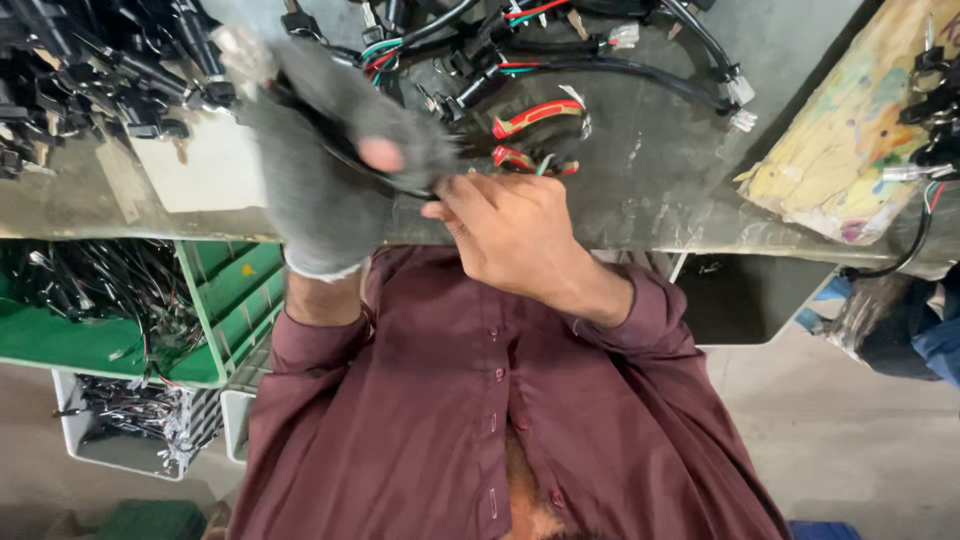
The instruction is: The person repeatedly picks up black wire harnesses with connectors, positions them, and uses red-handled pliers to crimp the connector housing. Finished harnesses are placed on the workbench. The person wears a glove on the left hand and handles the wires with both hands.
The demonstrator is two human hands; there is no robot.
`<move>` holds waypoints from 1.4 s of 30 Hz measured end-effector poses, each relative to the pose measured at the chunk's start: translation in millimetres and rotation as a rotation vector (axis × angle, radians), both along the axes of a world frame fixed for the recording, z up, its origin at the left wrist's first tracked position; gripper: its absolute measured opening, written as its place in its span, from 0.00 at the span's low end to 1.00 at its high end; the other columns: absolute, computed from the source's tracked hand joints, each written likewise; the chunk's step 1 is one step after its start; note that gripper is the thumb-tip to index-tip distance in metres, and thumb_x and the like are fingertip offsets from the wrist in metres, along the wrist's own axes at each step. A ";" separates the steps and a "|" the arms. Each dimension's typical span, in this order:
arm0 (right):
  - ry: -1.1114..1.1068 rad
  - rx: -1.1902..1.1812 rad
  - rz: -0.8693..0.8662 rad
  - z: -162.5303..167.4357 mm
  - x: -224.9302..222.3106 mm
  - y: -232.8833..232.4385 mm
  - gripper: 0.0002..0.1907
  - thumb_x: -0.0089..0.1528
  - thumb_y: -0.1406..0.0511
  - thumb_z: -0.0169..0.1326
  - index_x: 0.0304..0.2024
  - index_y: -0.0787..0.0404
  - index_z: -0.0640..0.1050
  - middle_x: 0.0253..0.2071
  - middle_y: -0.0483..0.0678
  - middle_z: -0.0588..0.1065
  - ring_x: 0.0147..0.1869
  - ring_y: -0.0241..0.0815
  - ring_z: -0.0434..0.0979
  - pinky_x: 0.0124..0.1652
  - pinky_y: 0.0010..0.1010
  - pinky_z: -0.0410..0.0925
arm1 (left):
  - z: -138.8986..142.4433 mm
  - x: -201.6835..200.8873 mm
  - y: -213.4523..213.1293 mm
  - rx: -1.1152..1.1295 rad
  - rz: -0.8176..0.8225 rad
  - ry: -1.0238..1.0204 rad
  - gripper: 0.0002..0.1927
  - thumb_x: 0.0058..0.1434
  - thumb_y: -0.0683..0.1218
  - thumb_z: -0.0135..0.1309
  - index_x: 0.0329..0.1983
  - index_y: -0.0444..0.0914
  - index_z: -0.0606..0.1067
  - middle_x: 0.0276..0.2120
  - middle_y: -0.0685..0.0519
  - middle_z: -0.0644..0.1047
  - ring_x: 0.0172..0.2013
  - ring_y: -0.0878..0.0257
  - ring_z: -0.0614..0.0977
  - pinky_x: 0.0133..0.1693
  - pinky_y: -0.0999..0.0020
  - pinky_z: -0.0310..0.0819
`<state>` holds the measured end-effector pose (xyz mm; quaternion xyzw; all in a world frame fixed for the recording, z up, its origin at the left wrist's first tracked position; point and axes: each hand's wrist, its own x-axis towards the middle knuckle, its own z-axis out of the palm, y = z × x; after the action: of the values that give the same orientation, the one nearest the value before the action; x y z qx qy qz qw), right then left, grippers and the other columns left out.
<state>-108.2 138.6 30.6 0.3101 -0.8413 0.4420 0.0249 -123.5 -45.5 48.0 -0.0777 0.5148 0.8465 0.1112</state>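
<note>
My left hand (330, 160) wears a grey knit glove with a bare fingertip showing, and it grips a bundle of black cable of a wire harness (520, 60) at the edge of the grey workbench (660, 190). My bare right hand (510, 230) is closed on the same black cable just to the right of the glove, near red-taped wires (535, 118). The harness spreads across the bench with black sleeving, red and green wires and white connectors (742, 92). My left hand is blurred.
A pile of black connectors and cables (90, 70) lies at the bench's left end. A green crate (235, 290) and a white crate (110, 450) with wires stand below left. A paint-stained board (860, 150) leans at the right, with more black connectors (935, 100).
</note>
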 end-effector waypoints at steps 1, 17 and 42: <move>-0.042 -0.068 -0.009 -3.6 -2.7 -3.0 0.15 0.62 0.70 0.58 0.51 0.67 0.76 0.33 0.47 0.76 0.33 0.48 0.77 0.35 0.37 0.68 | -3.4 4.1 -1.6 -0.299 -0.041 0.004 0.14 0.65 0.41 0.62 0.47 0.30 0.71 0.43 0.45 0.76 0.42 0.54 0.80 0.43 0.57 0.78; -0.566 -1.285 0.144 40.2 -18.0 75.6 0.15 0.70 0.52 0.43 0.35 0.52 0.72 0.28 0.41 0.72 0.31 0.39 0.75 0.38 0.36 0.69 | -13.5 40.5 70.1 -0.513 -0.691 0.615 0.11 0.70 0.48 0.56 0.50 0.39 0.76 0.37 0.48 0.79 0.39 0.48 0.82 0.41 0.54 0.74; -0.388 -0.461 -0.006 -73.8 -13.0 39.2 0.22 0.74 0.64 0.47 0.69 0.64 0.64 0.62 0.52 0.70 0.60 0.41 0.68 0.62 0.30 0.62 | -45.6 17.8 25.7 -0.588 -0.065 0.357 0.15 0.69 0.38 0.63 0.58 0.36 0.77 0.55 0.51 0.78 0.53 0.57 0.82 0.56 0.66 0.79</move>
<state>-121.2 177.8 -43.1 0.2036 -0.7086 0.6724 -0.0652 -105.7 -19.7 2.4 0.0593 0.7503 0.6582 0.0190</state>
